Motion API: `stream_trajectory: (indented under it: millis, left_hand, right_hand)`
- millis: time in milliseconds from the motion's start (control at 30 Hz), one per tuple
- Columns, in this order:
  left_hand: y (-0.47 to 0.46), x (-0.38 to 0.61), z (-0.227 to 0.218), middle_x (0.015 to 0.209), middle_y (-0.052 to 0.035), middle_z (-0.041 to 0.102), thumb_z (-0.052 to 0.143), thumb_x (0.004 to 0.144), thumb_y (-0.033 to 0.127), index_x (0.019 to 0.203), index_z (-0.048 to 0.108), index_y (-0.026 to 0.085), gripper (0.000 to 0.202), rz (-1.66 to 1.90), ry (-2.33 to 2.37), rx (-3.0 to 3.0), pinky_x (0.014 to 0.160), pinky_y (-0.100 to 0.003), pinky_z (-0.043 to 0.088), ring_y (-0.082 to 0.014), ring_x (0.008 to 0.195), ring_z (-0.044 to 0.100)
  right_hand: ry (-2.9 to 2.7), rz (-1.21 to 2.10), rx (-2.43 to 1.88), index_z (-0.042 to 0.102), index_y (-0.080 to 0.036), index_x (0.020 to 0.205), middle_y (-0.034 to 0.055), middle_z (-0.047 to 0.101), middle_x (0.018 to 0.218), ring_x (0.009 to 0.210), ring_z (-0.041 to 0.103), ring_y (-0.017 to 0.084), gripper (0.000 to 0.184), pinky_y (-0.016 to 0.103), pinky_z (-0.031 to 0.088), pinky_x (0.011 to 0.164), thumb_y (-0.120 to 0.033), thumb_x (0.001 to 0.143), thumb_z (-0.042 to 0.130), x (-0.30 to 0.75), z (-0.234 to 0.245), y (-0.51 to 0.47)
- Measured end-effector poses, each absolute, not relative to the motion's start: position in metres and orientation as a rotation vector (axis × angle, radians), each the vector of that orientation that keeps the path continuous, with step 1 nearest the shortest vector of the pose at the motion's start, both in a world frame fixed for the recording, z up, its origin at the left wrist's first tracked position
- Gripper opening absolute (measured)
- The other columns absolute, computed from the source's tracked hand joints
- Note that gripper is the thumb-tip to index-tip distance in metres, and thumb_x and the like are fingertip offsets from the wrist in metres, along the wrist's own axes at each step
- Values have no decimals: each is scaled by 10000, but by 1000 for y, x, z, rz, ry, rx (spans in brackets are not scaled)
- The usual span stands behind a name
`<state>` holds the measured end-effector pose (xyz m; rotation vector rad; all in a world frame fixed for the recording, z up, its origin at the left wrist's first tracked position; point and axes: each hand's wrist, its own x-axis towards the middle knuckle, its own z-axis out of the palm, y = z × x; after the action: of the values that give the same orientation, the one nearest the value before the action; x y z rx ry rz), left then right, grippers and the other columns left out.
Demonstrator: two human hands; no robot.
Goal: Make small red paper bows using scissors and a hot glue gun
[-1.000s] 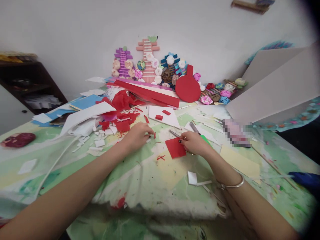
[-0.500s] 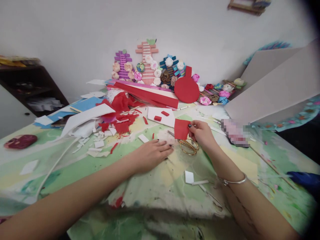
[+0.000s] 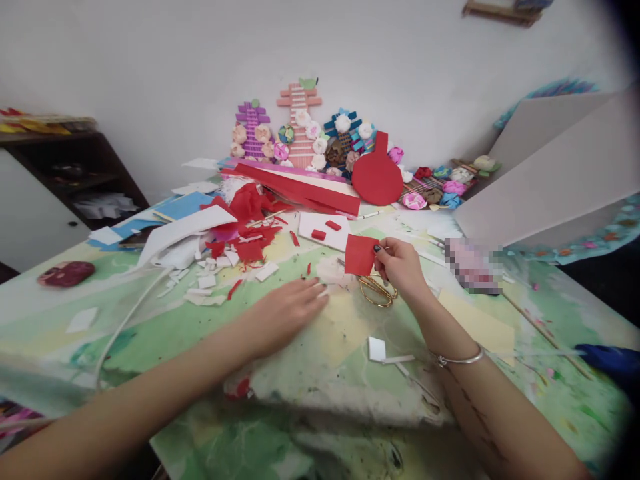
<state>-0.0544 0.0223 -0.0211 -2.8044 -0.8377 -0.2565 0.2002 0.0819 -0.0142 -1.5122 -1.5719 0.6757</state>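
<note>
Between the thumb and fingers of my right hand (image 3: 399, 267) is a square of red paper (image 3: 360, 255), pinched at its right edge. Gold-handled scissors (image 3: 376, 291) lie just below the square, their blades partly hidden by it. My left hand (image 3: 287, 308) is flat and palm down over the cloth-covered table (image 3: 320, 373), fingers stretched out, holding nothing. Beyond both hands lies a white board (image 3: 307, 229) bearing two small red blocks, a red block (image 3: 318, 235) and another red block (image 3: 333, 225). A small white square (image 3: 377, 349) rests nearer to me.
Red and white scraps (image 3: 255, 243) are heaped at left. A round red piece with a neck (image 3: 377, 175) leans at the back among paper-flower crafts (image 3: 300, 127). Large grey panels (image 3: 530, 160) stand at right. A white cord (image 3: 125, 320) crosses the left side.
My left hand has slid left, away from the red square. My right hand keeps its pinch on the square, which has shifted slightly left. The camera view has turned a little.
</note>
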Motion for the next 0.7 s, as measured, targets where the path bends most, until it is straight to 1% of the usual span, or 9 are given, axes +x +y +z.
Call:
stream_trajectory:
  millis: [67,133,200,267,333,433,567,600,700]
  left_hand:
    - [30,-26,-27,1385,-180,495,357,906,86,1332,449,105,436,-208,-845,-2807,1018,-441,365,-285,1297,435]
    - [38,-5,-31,1337,-160,529,347,923,106,1350,417,121,432,-176,-858,-2803,998,-417,375,-269,1267,453]
    - [44,5,-31,1184,-159,600,386,911,109,1252,493,97,358,-164,-825,-2807,907,-382,425,-255,1108,542]
    - [45,2,-30,1030,-151,622,408,889,78,1087,576,77,259,-152,-837,-2771,815,-365,449,-248,960,566]
    - [40,-12,-29,942,-130,612,427,873,54,918,607,91,189,-142,-782,-2779,774,-343,450,-233,880,555]
    - [28,-45,-28,858,-100,600,421,882,47,805,588,123,199,-169,-863,-2830,754,-316,447,-207,820,544]
    - [23,-91,-28,839,-77,581,405,846,37,811,580,150,211,-203,-1216,-2821,716,-321,445,-206,785,548]
    - [26,-99,-27,834,-90,579,407,835,55,811,584,147,201,-217,-1353,-2729,714,-339,447,-224,787,547]
    - [42,-114,-27,909,-144,595,383,828,65,930,603,106,247,-334,-1634,-2477,796,-382,451,-264,894,558]
  right_hand:
    - [-1560,673,-1490,500,-201,731,-32,525,505,409,441,104,204,228,329,444,-392,801,480,196,-18,82]
    - [-1555,684,-1474,500,-201,705,-37,517,492,409,440,105,210,226,324,439,-397,782,503,194,-21,82]
    - [-1552,704,-1461,496,-201,689,-38,513,485,404,437,103,214,224,317,430,-399,768,520,193,-23,83]
    - [-1542,734,-1453,489,-202,685,-40,511,483,397,433,101,221,222,311,418,-406,762,527,194,-23,84]
    - [-1529,777,-1447,482,-203,687,-42,506,480,386,425,97,227,220,306,406,-413,759,528,196,-22,84]
    - [-1516,865,-1438,475,-201,695,-46,490,474,374,411,89,218,214,295,390,-405,754,527,196,-18,83]
    - [-1561,1030,-1433,469,-195,693,-51,466,464,359,389,73,165,201,279,371,-346,754,494,192,-13,77]
    - [-1598,1085,-1439,475,-191,681,-51,461,456,351,382,70,148,200,274,364,-323,746,495,190,-12,75]
    - [-1762,1247,-1481,508,-174,616,-42,470,417,322,374,68,117,201,258,340,-253,701,528,186,-13,68]
